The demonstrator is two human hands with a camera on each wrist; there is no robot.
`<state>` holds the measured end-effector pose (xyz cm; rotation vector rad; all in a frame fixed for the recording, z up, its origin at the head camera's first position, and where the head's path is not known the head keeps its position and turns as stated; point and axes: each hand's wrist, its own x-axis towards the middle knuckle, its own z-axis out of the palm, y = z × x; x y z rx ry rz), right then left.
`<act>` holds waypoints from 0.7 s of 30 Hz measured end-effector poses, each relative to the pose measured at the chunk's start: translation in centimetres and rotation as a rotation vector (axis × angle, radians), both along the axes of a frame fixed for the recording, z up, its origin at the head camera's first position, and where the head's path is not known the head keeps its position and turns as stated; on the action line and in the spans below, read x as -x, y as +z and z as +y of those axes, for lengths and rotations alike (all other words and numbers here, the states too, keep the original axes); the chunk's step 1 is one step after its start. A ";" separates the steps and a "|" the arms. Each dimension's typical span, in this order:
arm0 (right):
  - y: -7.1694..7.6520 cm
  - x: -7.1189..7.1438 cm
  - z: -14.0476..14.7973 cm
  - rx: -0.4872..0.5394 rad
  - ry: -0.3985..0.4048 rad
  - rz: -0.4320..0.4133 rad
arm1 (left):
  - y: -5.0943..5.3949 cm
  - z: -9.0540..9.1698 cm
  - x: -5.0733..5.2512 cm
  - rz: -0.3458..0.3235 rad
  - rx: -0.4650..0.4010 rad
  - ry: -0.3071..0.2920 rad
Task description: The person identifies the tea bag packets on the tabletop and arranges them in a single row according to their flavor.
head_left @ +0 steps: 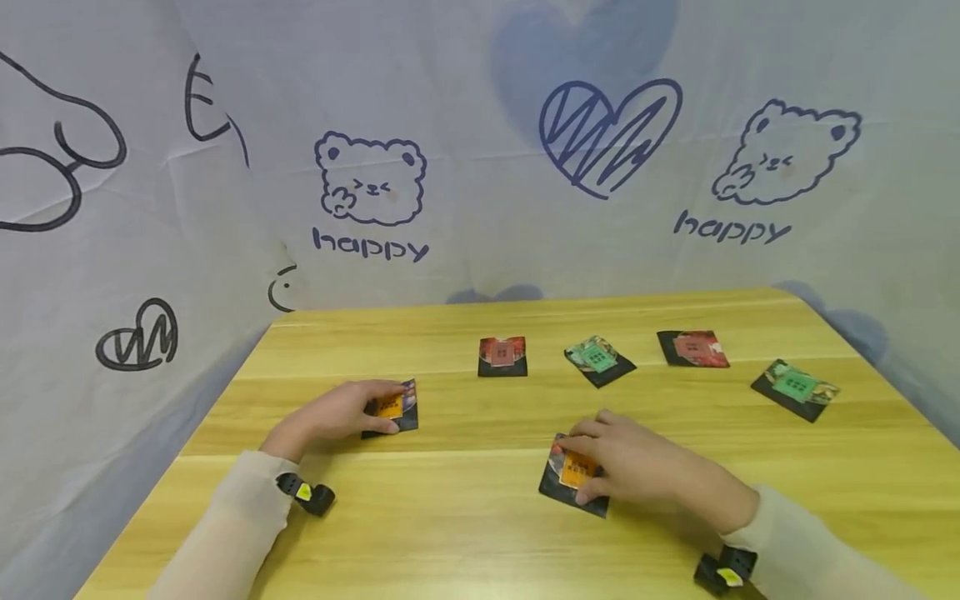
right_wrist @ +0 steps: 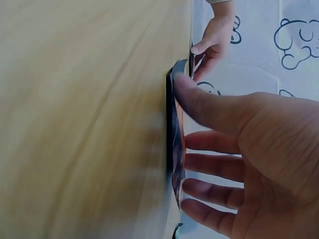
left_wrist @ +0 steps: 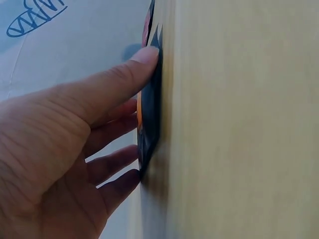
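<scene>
Grasp on both sides of a wood-grain table (head_left: 450,529)

Left hand (head_left: 333,414) pinches a flat orange-labelled packet (head_left: 392,407) on the left part of the table, its thumb on the near edge and its fingers along the far side. In the left wrist view the thumb presses the dark face (the packet looks slightly bent there), and fingertips meet the opposite edge.

Right hand (head_left: 645,458) grips another packet with an orange label (head_left: 573,473), nearer the person and right of the middle, thumb at the near edge and fingers reaching over the far one. Whether either packet is fully off the wood, I cannot tell.

Four more packets lie beyond the hands. From left to right come a red-labelled packet (head_left: 503,357), a green-labelled packet (head_left: 599,360) turned at an angle, a second red one (head_left: 693,348), and a second green one (head_left: 797,388), also askew and set a little closer to the person. None of the four touches another.

Pale sleeves (head_left: 232,508) cover the forearms, and a small black device (head_left: 307,493) sits at each wrist. Behind the table hangs a whitish backdrop (head_left: 480,225) with drawn bears, hearts and the word "happy".
</scene>
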<state>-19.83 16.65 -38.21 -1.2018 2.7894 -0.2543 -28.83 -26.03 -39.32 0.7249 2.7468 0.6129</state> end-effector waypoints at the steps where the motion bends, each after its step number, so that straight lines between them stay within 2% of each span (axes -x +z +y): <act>1: 0.0 -0.1 0.0 0.005 0.002 -0.001 | -0.1 0.1 -0.1 -0.009 -0.010 -0.001; 9: -0.1 -0.4 -0.1 -0.007 -0.015 -0.001 | -0.1 0.4 -0.5 0.029 -0.026 -0.080; 13: -0.1 -0.5 -0.1 -0.011 -0.040 -0.004 | -0.3 0.3 -0.5 0.041 -0.018 -0.085; 21: -0.2 -0.6 -0.2 -0.013 0.021 -0.039 | -0.4 0.4 -0.7 0.035 -0.036 -0.111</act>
